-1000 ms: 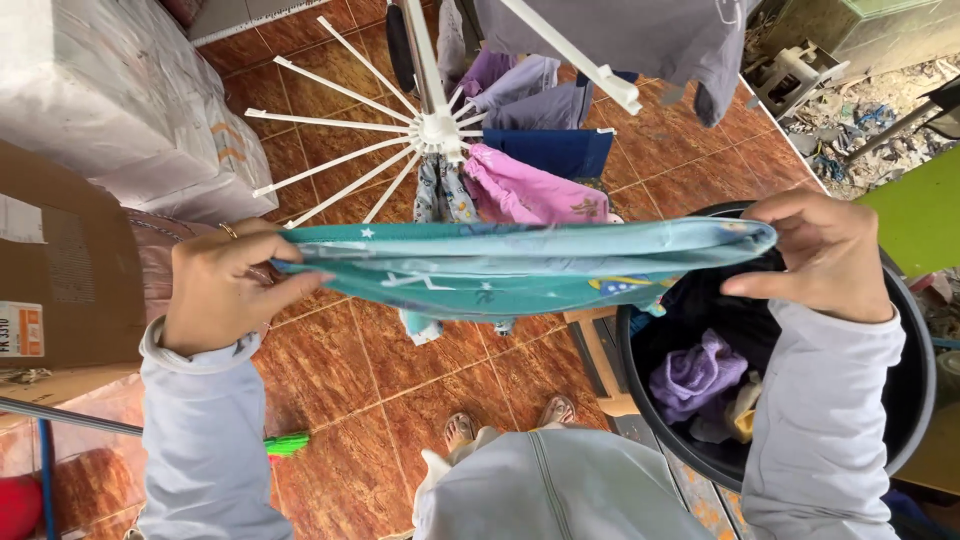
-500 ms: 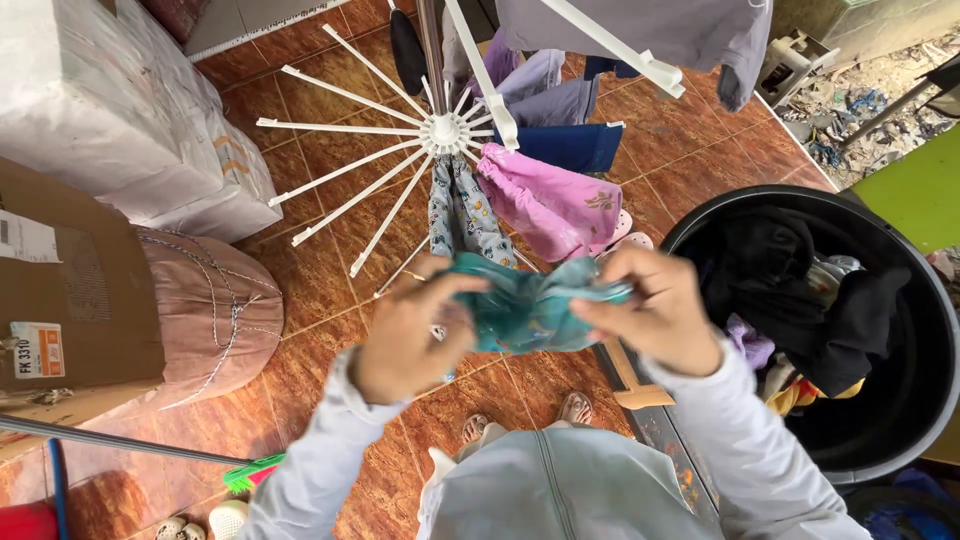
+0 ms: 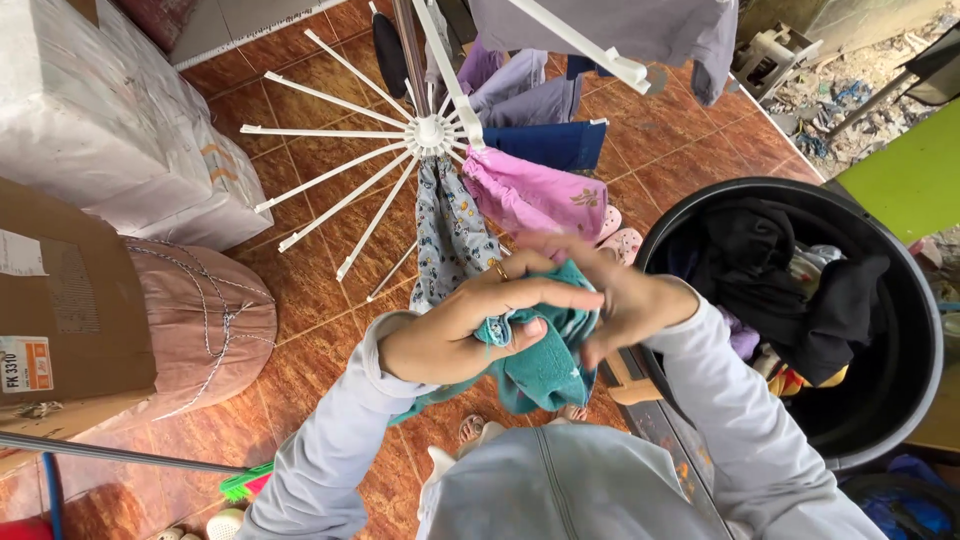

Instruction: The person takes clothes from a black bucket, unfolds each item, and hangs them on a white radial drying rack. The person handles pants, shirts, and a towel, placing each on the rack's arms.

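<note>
A teal patterned garment (image 3: 545,365) is bunched up between both my hands, in front of my chest. My left hand (image 3: 470,325), with a ring on one finger, grips the bunch from the left. My right hand (image 3: 615,300) clasps it from the right, fingers overlapping the left hand. Part of the cloth hangs down below my hands. Just beyond them stands a white drying rack (image 3: 432,130) with arms spreading from a hub. A pink garment (image 3: 530,195) and a grey printed one (image 3: 445,225) hang from it.
A black tub (image 3: 915,300) of dark and purple laundry stands at my right. On the left are a cardboard box (image 3: 65,300), a pinkish tied sack (image 3: 205,320) and a white wrapped bundle (image 3: 100,110). A broom handle (image 3: 110,452) crosses the tiled floor (image 3: 320,300). A green panel (image 3: 905,185) is far right.
A second ago the teal garment was stretched wide between my hands. I have brought my hands together and gathered it into a bunch, which now hangs lower.
</note>
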